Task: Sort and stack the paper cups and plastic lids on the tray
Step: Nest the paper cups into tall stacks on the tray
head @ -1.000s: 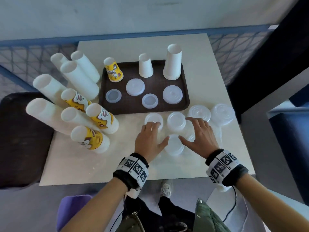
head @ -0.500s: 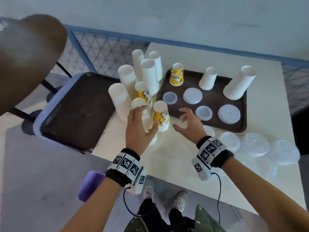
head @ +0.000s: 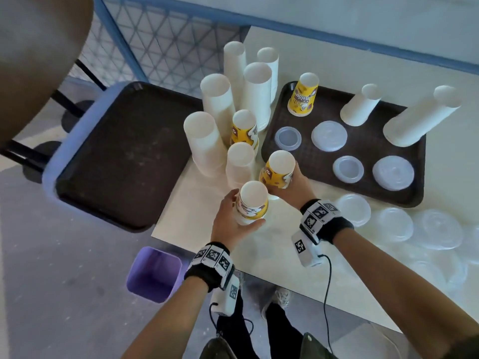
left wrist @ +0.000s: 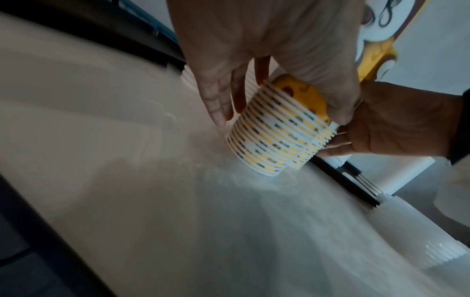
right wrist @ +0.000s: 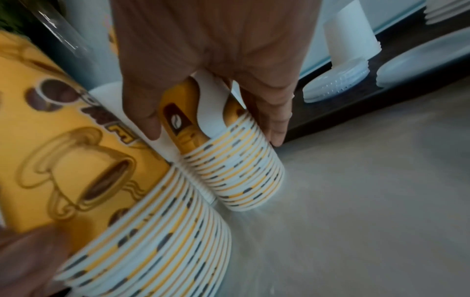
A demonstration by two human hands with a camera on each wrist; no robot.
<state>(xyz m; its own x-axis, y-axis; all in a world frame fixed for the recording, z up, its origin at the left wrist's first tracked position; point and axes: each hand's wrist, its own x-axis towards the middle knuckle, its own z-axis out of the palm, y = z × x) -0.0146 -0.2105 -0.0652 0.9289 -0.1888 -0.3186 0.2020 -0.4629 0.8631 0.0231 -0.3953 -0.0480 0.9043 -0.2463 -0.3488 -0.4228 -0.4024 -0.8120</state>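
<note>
Two upside-down stacks of yellow printed paper cups stand on the white table left of the brown tray (head: 324,161). My left hand (head: 245,212) grips the near stack (head: 252,198), thumb on one side and fingers on the other; its rims (left wrist: 267,140) sit at the table. My right hand (head: 285,183) grips the farther stack (head: 280,167) by the tray's edge, seen close in the right wrist view as the stack (right wrist: 236,166) between thumb and fingers. On the tray stand a yellow cup stack (head: 303,95), two white cup stacks (head: 360,106) and several lid piles (head: 329,136).
Several tall white cup stacks (head: 210,143) and one more yellow stack (head: 245,125) crowd the table's left end. Loose clear lids (head: 394,224) lie right of my right wrist. A second dark tray (head: 124,151) sits left of the table, with a purple bin (head: 154,273) on the floor.
Both hands left the loose lids and moved left to the yellow cup stacks. Each hand, still spread half a second ago, now grips one stack. The head view has swung left.
</note>
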